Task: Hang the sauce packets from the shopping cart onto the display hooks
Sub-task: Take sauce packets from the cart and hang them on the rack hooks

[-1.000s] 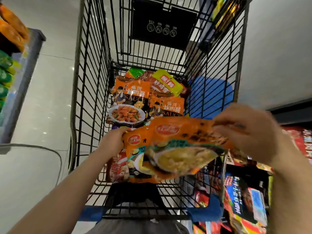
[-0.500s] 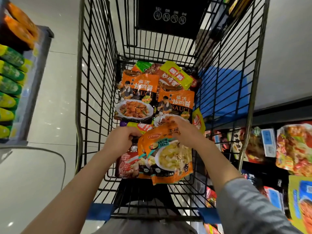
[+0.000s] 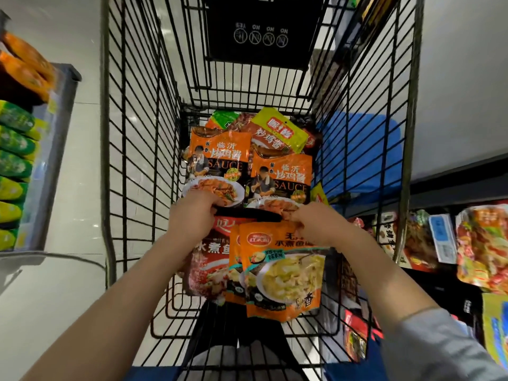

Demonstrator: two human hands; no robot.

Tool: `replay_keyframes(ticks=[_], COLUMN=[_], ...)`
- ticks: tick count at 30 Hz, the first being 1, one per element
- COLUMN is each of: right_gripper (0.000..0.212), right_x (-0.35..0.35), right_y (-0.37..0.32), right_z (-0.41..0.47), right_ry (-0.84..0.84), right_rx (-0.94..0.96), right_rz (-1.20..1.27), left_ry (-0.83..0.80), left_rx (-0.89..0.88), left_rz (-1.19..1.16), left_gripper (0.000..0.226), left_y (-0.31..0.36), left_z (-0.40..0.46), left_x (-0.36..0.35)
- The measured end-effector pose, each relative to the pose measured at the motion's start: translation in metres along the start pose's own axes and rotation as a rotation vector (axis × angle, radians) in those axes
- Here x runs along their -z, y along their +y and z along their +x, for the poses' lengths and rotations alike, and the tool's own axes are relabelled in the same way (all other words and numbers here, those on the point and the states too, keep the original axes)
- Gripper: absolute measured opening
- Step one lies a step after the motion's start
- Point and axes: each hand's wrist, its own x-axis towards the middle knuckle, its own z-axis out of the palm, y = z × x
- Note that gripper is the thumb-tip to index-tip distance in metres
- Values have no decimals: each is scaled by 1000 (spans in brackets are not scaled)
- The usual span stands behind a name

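A: Where were the packets?
B: In the cart. The left hand gripped a red packet at 9 o'clock; the right hand pinched two orange packets by their tops.
A: Advice?
B: Probably keep the hang-holes uncovered, lift them together, then turn toward the shelf at 3 o'clock.

Floor: pale glossy tiles, laid with thin joints and marked by small bright reflections of overhead light. Shelf unit, left: a grey edge is shown, stocked with green bags in a stacked row and orange bags above them. Shelf unit, right: a dark ledge is seen, with colourful food packs hung or stood below it. A curved grey rail is seen low at the left.
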Motion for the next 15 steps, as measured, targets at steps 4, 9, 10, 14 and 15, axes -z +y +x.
replay_keyframes(ticks=[4,9,10,14,15], right_gripper=[12,28,21,14,14], right_x=[-7,-27,-30,-37,-39], right_y=[1,-19,-20,-14,-12], right_z=[-3,-21,-27,-55,-60], right_ry=[49,98,111,185,233], right_rx=[-13,87,101,24,9], right_rz=[-1,-63,-59,78,123], left_ry=[-70,-179,-192,-121,-86], left_rx=[-67,-128,-161,-273,-294], left_rz=[36,20,-9,-142,-158], left_gripper=[30,21,19,20,18], left_y=[7,2,-1,-7,-8], left_z=[17,-1,-10,-44,-50], left_x=[-1,-10,-10,-1,3])
